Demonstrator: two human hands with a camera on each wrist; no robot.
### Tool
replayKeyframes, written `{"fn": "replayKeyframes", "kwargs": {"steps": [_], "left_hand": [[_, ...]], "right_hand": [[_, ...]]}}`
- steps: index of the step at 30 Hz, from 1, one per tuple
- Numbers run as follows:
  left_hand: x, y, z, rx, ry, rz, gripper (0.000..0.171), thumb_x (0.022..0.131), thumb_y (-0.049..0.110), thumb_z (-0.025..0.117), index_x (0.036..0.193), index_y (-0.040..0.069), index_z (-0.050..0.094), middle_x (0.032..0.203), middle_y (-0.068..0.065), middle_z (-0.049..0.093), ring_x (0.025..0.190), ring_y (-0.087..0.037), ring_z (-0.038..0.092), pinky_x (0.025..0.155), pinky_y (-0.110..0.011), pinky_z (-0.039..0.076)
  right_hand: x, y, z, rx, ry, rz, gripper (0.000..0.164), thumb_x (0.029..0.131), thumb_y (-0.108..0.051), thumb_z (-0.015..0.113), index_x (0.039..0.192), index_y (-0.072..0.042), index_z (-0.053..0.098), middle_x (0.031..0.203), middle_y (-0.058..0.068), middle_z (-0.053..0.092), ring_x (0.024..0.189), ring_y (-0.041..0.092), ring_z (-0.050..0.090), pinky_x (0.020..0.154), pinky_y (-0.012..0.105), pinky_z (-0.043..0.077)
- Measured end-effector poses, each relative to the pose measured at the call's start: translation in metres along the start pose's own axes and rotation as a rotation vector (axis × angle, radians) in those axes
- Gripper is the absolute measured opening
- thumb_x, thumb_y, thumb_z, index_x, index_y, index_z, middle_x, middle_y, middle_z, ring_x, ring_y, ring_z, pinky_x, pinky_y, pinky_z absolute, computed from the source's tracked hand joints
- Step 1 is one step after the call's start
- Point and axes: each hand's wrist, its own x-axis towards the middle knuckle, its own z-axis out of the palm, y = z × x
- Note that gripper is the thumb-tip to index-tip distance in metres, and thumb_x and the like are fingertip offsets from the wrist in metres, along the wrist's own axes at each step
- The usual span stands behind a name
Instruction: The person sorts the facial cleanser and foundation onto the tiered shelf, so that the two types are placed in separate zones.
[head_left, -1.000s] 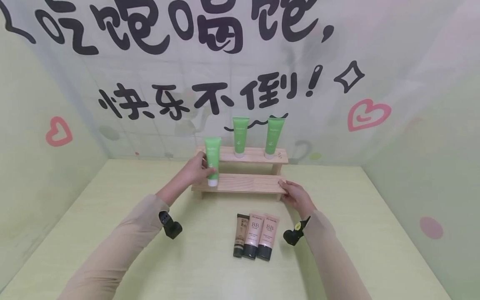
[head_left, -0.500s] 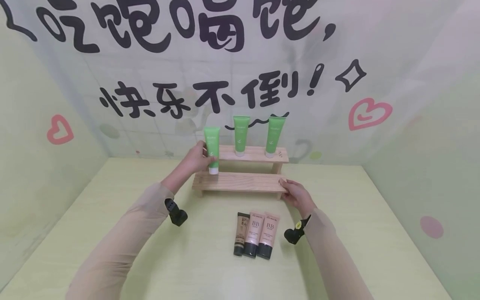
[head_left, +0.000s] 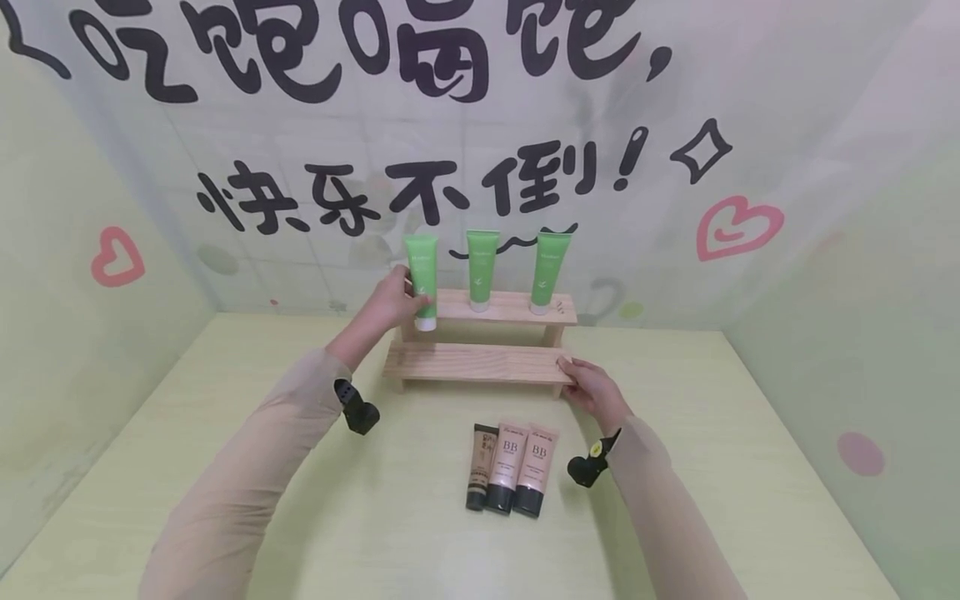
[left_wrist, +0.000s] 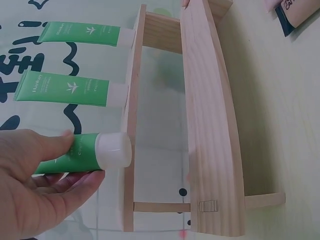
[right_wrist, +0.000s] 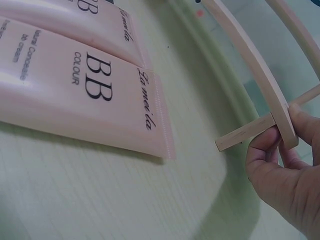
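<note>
A green squeeze tube (head_left: 423, 271) with a white cap is pinched upright, cap down, between the thumb and fingers of my left hand (head_left: 392, 298). In the left wrist view its white cap (left_wrist: 114, 150) overlaps the edge of the upper step. My right hand (head_left: 596, 392) grips the right end of the lower step of a two-step wooden display rack (head_left: 480, 362), thumb on top and fingers curled underneath. Two more green tubes, one at the middle (head_left: 482, 268) and one at the right (head_left: 550, 271), stand on their caps on the upper step.
In front of the rack, a brown tube (head_left: 482, 467) and two pink BB cream tubes (head_left: 507, 467) lie side by side on the pale table (head_left: 360, 517). A printed wall (head_left: 300, 275) rises close behind the rack, with side walls at left and right.
My left hand has raised the green tube from in front of the lower step up to the left end of the upper step. My right hand keeps its grip on the rack.
</note>
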Motion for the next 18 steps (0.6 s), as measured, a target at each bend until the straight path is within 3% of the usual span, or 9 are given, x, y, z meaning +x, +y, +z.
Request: {"fn": "replayKeyframes", "kwargs": {"steps": [12, 18], "left_hand": [[0.008, 0.003, -0.001, -0.069, 0.063, 0.009, 0.048, 0.089, 0.016, 0.056, 0.128, -0.001, 0.033, 0.118, -0.021, 0.05, 0.106, -0.033, 0.051, 0.09, -0.042, 0.049], [0.018, -0.008, 0.004, -0.16, 0.121, 0.075, 0.051, 0.089, 0.013, 0.057, 0.13, 0.001, 0.03, 0.123, -0.022, 0.049, 0.11, -0.034, 0.052, 0.095, -0.043, 0.047]], "right_hand": [[0.0, 0.001, 0.001, 0.001, 0.022, 0.008, 0.054, 0.095, -0.017, 0.047, 0.141, 0.003, 0.025, 0.075, -0.007, 0.057, 0.067, 0.002, 0.05, 0.058, 0.014, 0.039], [0.0, 0.002, -0.001, 0.012, 0.015, 0.003, 0.053, 0.095, -0.016, 0.046, 0.141, 0.003, 0.026, 0.078, -0.006, 0.057, 0.068, 0.002, 0.051, 0.059, 0.014, 0.039]]}}
